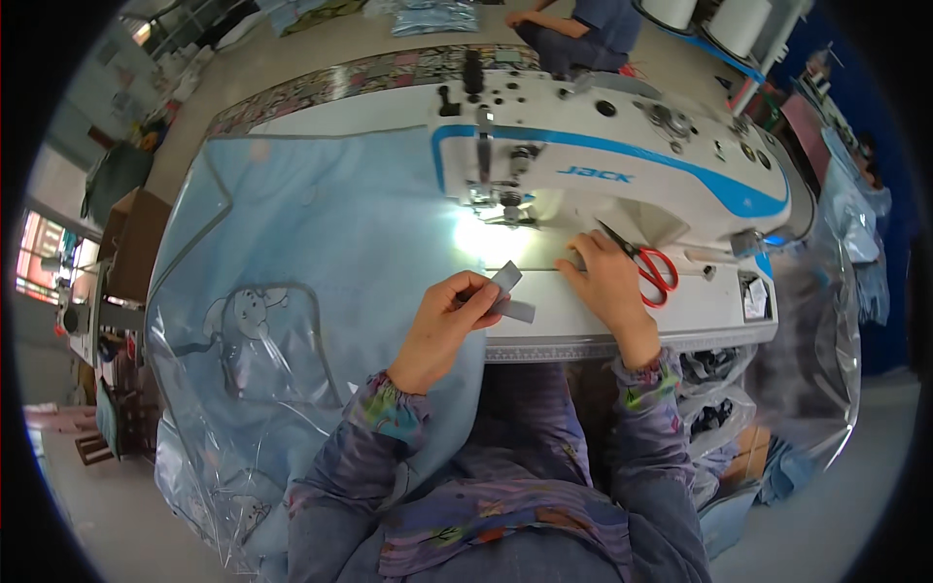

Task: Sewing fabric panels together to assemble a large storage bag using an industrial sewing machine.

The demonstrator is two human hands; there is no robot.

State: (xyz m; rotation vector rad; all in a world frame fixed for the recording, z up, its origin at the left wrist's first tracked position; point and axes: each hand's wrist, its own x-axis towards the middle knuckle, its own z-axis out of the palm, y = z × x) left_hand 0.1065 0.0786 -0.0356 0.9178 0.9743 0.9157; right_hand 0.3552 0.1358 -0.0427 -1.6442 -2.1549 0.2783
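Observation:
My left hand (pixel 442 321) is closed, pinching a short grey fabric strip (pixel 507 280) whose two ends stick out to the right in a V. My right hand (pixel 607 282) rests on the white bed of the sewing machine (pixel 622 160), empty, with thumb and fingers apart. Just right of it lies a pair of scissors with red handles (pixel 659 277), blades pointing up toward the machine arm. A lamp lights the presser foot (pixel 510 216) ahead of both hands. Light blue fabric (pixel 360 214) with grey edging spreads to the left, partly under my left forearm.
A patch pocket with an animal drawing (pixel 262 330) sits on the blue fabric, which hangs over the table's front edge. Clear plastic (pixel 807 340) drapes at the right. Thread cones (pixel 734 27) stand at the upper right. Beyond the table another person (pixel 583 34) sits.

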